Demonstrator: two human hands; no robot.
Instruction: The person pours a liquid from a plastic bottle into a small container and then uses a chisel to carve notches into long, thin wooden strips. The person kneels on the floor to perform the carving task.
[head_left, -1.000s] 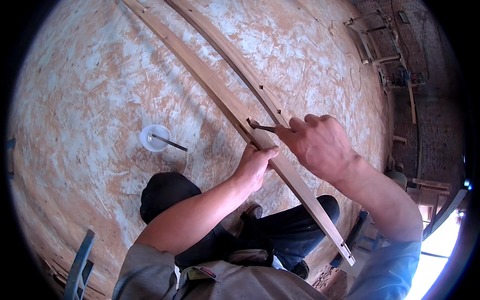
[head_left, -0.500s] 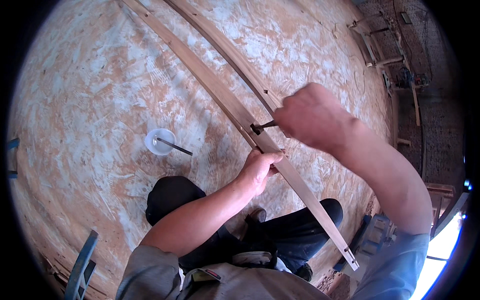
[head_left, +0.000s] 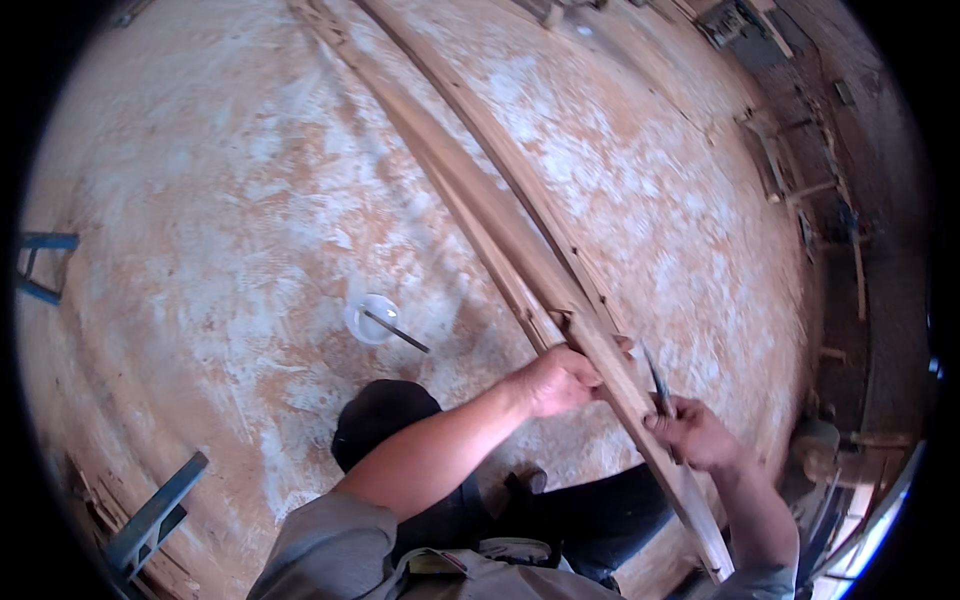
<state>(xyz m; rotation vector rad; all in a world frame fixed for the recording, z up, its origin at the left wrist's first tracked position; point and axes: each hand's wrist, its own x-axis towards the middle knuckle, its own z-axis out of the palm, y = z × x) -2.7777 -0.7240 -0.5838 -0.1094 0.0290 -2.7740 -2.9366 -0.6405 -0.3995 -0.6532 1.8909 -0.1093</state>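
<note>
A long wooden strip (head_left: 625,392) slants across in front of me, raised off the floor at the near end. My left hand (head_left: 562,380) is closed round it from the left side. On its other edge is my right hand (head_left: 695,432), thumb against the wood, with a slim, dark, stick-like tool (head_left: 657,372) upright in its fingers; the kind of tool is unclear. Just beyond my left hand, a dark notch shows in the strip. A second wooden strip (head_left: 515,292) runs along its left, and a third, holed strip (head_left: 510,175) lies on the right.
On the floor (head_left: 230,300), smeared with white, a small pale bowl (head_left: 372,310) holds a dark stick (head_left: 398,332). Blue metal stands (head_left: 160,510) are at the left. Wooden frames (head_left: 785,160) stand along the right wall.
My right hand has drawn the tool out of the strip's notch and come nearer, onto the strip's right edge. The held strip has shifted and rolled, lower right; the view has moved too.
</note>
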